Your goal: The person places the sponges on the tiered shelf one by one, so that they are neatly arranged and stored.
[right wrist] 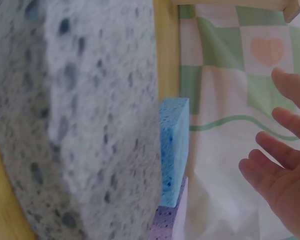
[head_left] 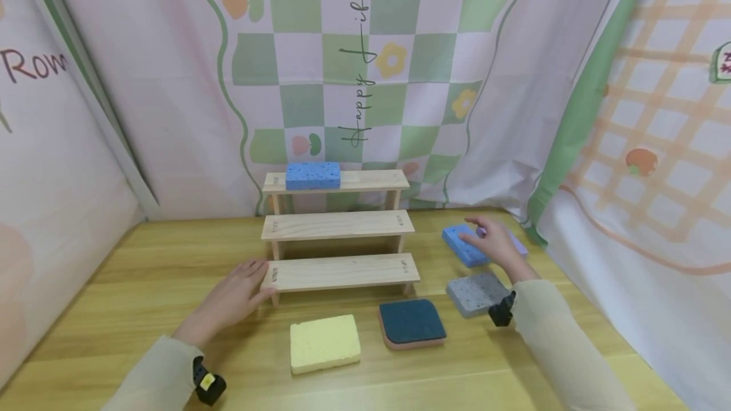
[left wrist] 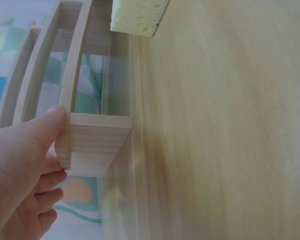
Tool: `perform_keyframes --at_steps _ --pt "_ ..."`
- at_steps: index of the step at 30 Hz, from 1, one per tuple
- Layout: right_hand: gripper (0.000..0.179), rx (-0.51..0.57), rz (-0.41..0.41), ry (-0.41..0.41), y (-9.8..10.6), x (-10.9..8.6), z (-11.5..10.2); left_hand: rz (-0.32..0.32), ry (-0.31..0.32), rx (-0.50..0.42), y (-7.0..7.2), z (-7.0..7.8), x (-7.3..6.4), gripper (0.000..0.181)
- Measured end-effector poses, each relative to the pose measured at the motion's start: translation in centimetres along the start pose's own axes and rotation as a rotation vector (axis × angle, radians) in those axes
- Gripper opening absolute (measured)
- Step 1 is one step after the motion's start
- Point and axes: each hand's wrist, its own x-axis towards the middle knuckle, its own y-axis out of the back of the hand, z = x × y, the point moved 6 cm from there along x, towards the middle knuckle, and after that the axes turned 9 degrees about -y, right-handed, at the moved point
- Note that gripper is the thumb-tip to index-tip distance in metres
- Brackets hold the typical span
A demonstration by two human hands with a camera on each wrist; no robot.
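A three-step wooden shelf point(head_left: 342, 273) stands in the middle of the table. At the left end of its lowest step, my left hand point(head_left: 231, 293) holds the board's corner; the left wrist view shows the thumb point(left wrist: 55, 117) against the front edge and the fingers round the end. My right hand point(head_left: 495, 249) hovers over a blue sponge point(head_left: 460, 251), fingers spread and holding nothing. A purple sponge point(head_left: 518, 245) lies beside that blue one, partly hidden by the hand. Nearer, below the right wrist, is a speckled grey sponge point(head_left: 473, 293), large in the right wrist view.
Another blue sponge point(head_left: 313, 176) sits on the top step, towards its left. In front of the shelf lie a yellow sponge point(head_left: 325, 343) and a dark-topped scouring sponge point(head_left: 412, 322). Patterned curtains point(head_left: 388, 62) enclose the back and sides of the wooden table point(head_left: 143, 259).
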Motion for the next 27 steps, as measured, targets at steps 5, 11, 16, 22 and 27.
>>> perform_keyframes --at_steps 5,11,16,22,27 --pt "0.052 0.004 -0.052 -0.013 -0.4 -0.3 1.0 -0.001 0.001 -0.003 0.0 0.1 0.0 0.058" --pt "0.053 0.016 -0.096 -0.027 -1.1 -0.6 1.9 0.0 0.011 -0.017 0.3 0.2 0.0 0.059" --pt "0.052 0.01 -0.107 -0.019 -1.2 -0.6 2.2 -0.005 0.018 -0.018 0.2 0.1 0.0 0.059" --pt "0.054 -0.025 -0.147 -0.028 -1.6 -0.6 2.7 -0.004 0.011 -0.019 0.1 0.1 0.0 0.059" --pt "0.054 -0.068 -0.173 -0.042 -1.9 -0.4 3.3 -0.002 0.011 -0.021 0.0 0.1 0.0 0.059"
